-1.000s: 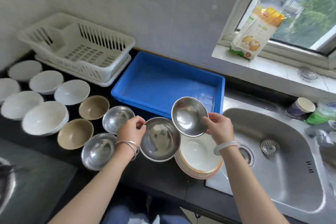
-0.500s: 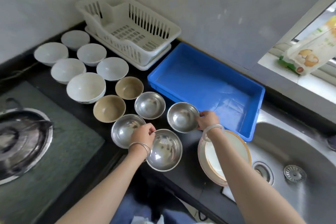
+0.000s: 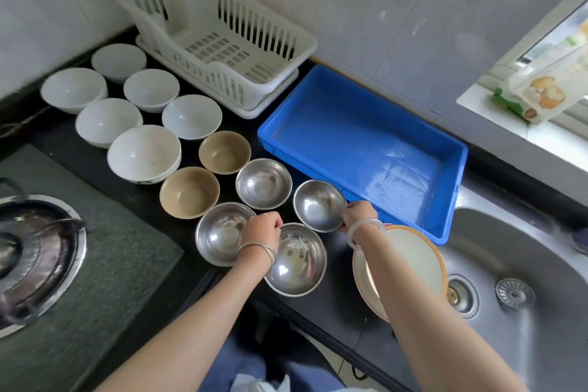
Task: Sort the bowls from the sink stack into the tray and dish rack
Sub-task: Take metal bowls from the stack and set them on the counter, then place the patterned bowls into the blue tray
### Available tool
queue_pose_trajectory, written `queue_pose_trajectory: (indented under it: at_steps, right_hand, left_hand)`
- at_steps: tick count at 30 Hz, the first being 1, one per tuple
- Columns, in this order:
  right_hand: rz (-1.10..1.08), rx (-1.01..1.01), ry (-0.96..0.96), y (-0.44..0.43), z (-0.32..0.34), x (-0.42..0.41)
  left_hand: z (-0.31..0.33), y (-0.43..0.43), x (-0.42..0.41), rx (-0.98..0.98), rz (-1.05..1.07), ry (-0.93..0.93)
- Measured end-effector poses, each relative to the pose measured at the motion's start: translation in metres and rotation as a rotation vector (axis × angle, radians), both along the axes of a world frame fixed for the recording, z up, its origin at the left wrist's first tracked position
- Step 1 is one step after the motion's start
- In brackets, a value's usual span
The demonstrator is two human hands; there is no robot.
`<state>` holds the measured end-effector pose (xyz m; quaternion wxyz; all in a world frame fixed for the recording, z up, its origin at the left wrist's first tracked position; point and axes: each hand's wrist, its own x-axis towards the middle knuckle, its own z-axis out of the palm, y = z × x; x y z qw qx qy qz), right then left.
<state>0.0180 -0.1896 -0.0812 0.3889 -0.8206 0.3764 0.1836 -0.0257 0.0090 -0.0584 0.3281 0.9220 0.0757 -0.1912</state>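
Head: right hand (image 3: 358, 215) grips steel bowl (image 3: 318, 205) beside seemingly wet tray (image 3: 366, 143)

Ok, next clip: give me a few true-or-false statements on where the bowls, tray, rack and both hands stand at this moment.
1. The blue tray holds no bowls. True.
2. The white dish rack holds two white bowls. False: no bowl is in it.
3. The right hand grips the rim of the steel bowl beside the tray. True.
4. The left hand lies flat on the counter. False: it grips the rim of the nearest steel bowl.
5. Three tan bowls stand on the counter. False: there are two tan bowls.
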Motion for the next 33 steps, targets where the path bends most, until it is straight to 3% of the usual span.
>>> queue_pose_trajectory:
  at_steps: [19, 26, 30, 33]
  right_hand:
    - [-0.138, 0.077, -0.063, 0.008, -0.005, -0.004]
    - [0.030, 0.120, -0.047, 0.008, 0.021, -0.010]
    - [0.130, -0.056, -0.146, -0.003, 0.045, -0.024]
    - [0.057, -0.205, -0.296, -0.026, 0.063, -0.048]
  left_hand:
    - [-0.001, 0.000, 0.015, 0.008, -0.166, 0.083]
    - [0.001, -0.003, 0.012, -0.008, -0.146, 0.034]
    - [0.010, -0.013, 0.015, 0.010, -0.143, -0.028]
    - [0.020, -0.034, 0.019, -0.027, -0.156, -0.089]
